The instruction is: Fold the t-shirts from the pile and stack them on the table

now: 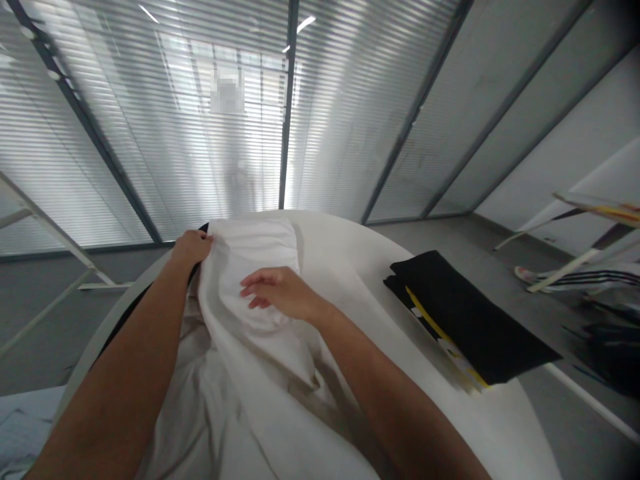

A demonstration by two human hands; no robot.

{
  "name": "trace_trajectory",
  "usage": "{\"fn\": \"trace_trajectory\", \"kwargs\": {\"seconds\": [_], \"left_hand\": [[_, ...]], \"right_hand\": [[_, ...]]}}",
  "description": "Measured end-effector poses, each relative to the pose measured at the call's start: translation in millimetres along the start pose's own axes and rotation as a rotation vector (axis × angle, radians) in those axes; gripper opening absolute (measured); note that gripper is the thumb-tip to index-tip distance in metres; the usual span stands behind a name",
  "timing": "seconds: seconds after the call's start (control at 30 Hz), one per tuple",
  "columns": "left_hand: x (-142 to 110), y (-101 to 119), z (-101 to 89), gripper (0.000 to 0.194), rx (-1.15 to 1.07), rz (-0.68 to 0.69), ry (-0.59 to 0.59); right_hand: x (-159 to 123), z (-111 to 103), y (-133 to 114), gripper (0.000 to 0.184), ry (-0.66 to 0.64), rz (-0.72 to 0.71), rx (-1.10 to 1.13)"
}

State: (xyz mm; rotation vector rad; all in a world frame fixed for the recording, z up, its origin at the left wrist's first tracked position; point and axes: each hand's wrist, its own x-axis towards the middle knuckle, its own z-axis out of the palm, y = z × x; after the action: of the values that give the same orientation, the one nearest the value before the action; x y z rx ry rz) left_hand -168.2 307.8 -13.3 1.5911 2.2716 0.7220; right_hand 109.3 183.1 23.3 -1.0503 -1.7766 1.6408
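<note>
Pinching wrinkled white cloth [237, 273] edge, left hand [193, 247] fingers curled; right hand [280, 292] fingers spread.

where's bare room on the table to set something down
Bare white tabletop lies between the white cloth and the folded black garment, and a strip runs below that garment to the rim. Crowded left, at the left hand and right hand on the cloth.
</note>
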Motion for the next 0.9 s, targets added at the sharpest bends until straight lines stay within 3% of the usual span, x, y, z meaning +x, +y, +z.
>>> {"fn": "trace_trajectory", "kwargs": {"seconds": [0.1, 0.17, 0.27, 0.43, 0.63, 0.77, 0.9], "left_hand": [[2, 1, 0.8, 0.043, 0.183, -0.027, -0.021], [0, 5, 0.0, 0.048, 0.166, -0.078, -0.09], [-7, 14, -2.7, 0.05, 0.048, -0.145, -0.191], [-17, 24, -8.2, 0.039, -0.019, -0.081, -0.229], [-24, 41, -18.8, 0.019, -0.048, 0.052, -0.14], [-34, 56, -16.3, 0.029, -0.303, -0.009, -0.153], [-43, 72, 1.6, 0.031, -0.592, -0.066, -0.226]], "right_hand": [[0, -47, 13, 0.02, 0.527, 0.021, -0.24], [1, -69, 24, 0.026, 0.644, 0.178, -0.196], [0, -79, 35, 0.042, 0.553, 0.326, 0.059], [0, -61, 43, 0.055, 0.378, 0.168, 0.253], [7, -56, 49, 0.055, 0.377, 0.17, 0.382], [4, -67, 44, 0.059, 0.411, 0.17, 0.492], [-3, -86, 39, 0.059, 0.512, 0.187, 0.484]]}}
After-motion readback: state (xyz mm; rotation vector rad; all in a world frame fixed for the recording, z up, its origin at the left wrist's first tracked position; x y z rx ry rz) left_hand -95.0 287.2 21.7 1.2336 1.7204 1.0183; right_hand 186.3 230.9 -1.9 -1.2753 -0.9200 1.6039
